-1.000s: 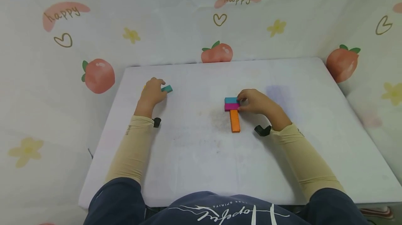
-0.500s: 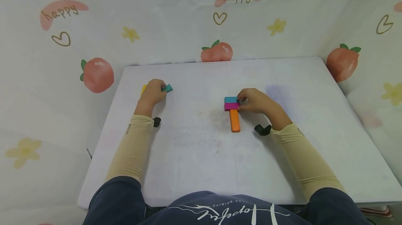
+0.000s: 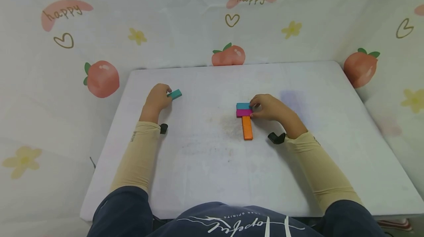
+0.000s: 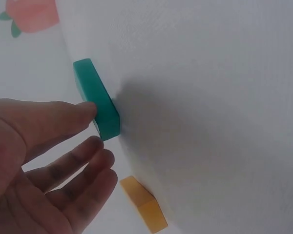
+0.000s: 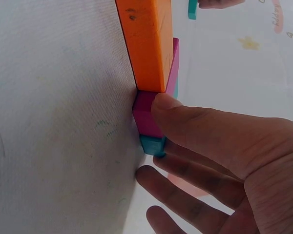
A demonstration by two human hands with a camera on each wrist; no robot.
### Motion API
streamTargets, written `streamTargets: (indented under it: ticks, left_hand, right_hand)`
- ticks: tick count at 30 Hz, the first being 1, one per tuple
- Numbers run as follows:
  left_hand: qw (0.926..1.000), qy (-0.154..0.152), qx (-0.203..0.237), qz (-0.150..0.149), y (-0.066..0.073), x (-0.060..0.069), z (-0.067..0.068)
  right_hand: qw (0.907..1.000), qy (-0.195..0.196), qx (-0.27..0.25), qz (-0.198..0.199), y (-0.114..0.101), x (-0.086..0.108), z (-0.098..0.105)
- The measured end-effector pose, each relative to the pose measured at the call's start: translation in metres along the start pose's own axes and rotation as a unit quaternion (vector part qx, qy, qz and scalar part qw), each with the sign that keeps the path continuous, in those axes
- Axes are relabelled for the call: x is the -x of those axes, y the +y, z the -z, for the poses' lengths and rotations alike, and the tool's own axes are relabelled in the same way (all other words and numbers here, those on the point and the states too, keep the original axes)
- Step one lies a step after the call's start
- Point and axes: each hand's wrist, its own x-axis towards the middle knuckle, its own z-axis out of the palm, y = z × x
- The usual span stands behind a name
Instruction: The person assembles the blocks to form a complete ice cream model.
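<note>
1. Upper left of the head view, the left hand [image 3: 158,98] pinches the teal block [image 3: 175,94]; whether it is off the tabletop [image 3: 205,178] is hard to tell. The yellow block [image 4: 144,204] is near it.
2. Right of centre, the right hand [image 3: 271,106] pinches the magenta block [image 3: 243,113] and blue block [image 3: 243,106]; the orange block [image 3: 247,128] meets the magenta.
3. The step looks like picking up teal while steadying the others; next probably needs a secure pinch and clean lift.

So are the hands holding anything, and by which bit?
The left hand pinches the green block by its left end. The right hand pinches the blue block and pink block together at their right ends.
</note>
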Motion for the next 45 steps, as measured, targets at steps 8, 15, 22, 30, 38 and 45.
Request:
streamTargets:
  ticks: [8,15,22,30,38,45]
  left_hand:
    - [0.9995,-0.023,0.021,0.003,0.005,-0.003,0.0]
    - [0.9987,-0.041,0.031,0.004,0.018,-0.006,-0.006]
    - [0.9977,-0.043,0.05,-0.015,0.036,-0.012,-0.015]
    - [0.9962,-0.049,0.059,-0.042,0.054,-0.02,-0.028]
    - [0.9929,-0.059,0.072,-0.073,0.077,-0.025,-0.039]
    - [0.9893,-0.072,0.088,-0.092,0.095,-0.024,-0.05]
  right_hand:
    - [1.0,0.002,-0.003,-0.004,-0.003,0.002,0.002]
    - [1.0,0.0,-0.004,-0.005,-0.003,0.003,0.001]
    - [1.0,0.002,-0.003,-0.008,-0.004,0.003,0.002]
    - [0.9999,-0.003,-0.006,-0.011,-0.004,0.002,0.001]
    - [0.9999,0.0,-0.005,-0.013,-0.006,0.003,0.003]
    - [0.9998,-0.004,-0.005,-0.018,-0.007,0.003,0.002]
